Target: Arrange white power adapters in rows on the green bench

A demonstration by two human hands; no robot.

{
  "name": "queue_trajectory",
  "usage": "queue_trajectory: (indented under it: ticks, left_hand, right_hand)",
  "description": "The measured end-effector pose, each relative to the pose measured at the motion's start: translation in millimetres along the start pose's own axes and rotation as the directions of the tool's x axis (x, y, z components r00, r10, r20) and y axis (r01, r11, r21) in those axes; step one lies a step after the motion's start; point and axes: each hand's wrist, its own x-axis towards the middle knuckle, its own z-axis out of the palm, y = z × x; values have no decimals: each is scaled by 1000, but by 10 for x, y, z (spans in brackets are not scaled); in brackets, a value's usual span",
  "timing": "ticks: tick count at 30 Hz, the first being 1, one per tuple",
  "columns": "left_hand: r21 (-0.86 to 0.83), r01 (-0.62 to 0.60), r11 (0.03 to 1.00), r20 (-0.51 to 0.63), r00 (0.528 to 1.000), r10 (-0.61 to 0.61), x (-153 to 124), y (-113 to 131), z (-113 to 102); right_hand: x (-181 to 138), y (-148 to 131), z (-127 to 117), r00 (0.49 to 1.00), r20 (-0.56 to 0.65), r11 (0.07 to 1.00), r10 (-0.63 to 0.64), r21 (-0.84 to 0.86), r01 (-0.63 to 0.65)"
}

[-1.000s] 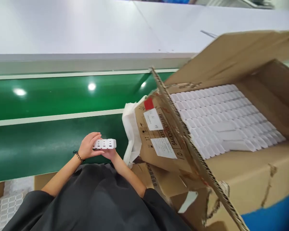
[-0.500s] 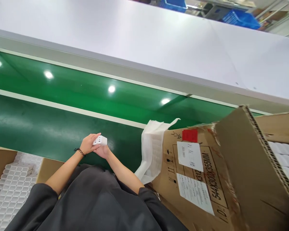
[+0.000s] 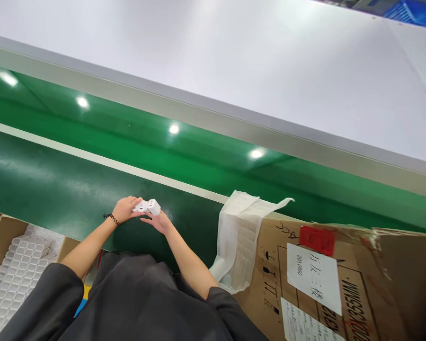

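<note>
- Leftmost, at the bottom left corner of the view, a cardboard box (image 3: 0, 237) holds a white moulded tray (image 3: 16, 277) of small cells, below the near edge of the conveyor.
- Next, the person's left hand (image 3: 125, 209), with a dark band (image 3: 111, 219) at the wrist, curls over the left end of a small white plastic block (image 3: 147, 207), fingers narrow and closed on it.
- Just right of that, the right hand (image 3: 158, 221) lies palm-up beneath the block, fingers loosely cupped and touching its underside; both hands hold it together.
- Held so, the block sits above the green conveyor belt (image 3: 57, 184), close to its near edge, with dark slots showing on one face.
- Judging by its look, the block is light, rigid and smooth, so somewhat slippery; the flat long sides seem the safest place to pinch, away from the slotted face.
- Further right, a white foam sheet (image 3: 243, 227) drapes over the rim of a large cardboard carton (image 3: 270, 265).
- Rightmost, the carton carries a red sticker (image 3: 316, 234) and white labels (image 3: 314, 277).
</note>
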Motion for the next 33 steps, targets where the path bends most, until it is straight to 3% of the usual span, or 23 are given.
queue_trajectory:
  ticks: [4, 9, 16, 20, 25, 29, 33]
  left_hand:
    - [118, 2, 993, 28, 1000, -5, 327, -436, -272]
    - [217, -72, 974, 89, 995, 53, 771, -960, -516]
    - [253, -218, 943, 177, 968, 176, 966, -1136, -541]
    - [274, -247, 929, 189, 961, 200, 993, -1208, -559]
    - [286, -269, 920, 192, 956, 220, 1020, -1344, -596]
    - [293, -277, 915, 189, 955, 229, 997, -1435, -651]
    - [301, -274, 913, 192, 956, 223, 945, -1473, -675]
  right_hand:
    - [-31, -38, -187, 985, -134, 994, -105, -37, 101]
    - [-329, -117, -254, 989, -105, 986, -103, -139, 88]
    - [-538, -135, -210, 993, -12, 946, -118, -305, 109]
    - [-258, -201, -77, 979, -46, 835, -200, -531, 145]
    - [324, -570, 147, 923, 10, 564, -385, -789, 243]
    - [793, -835, 353, 888, 131, 364, -440, -878, 310]
    - [1160, -818, 559, 886, 186, 271, -425, -907, 321]
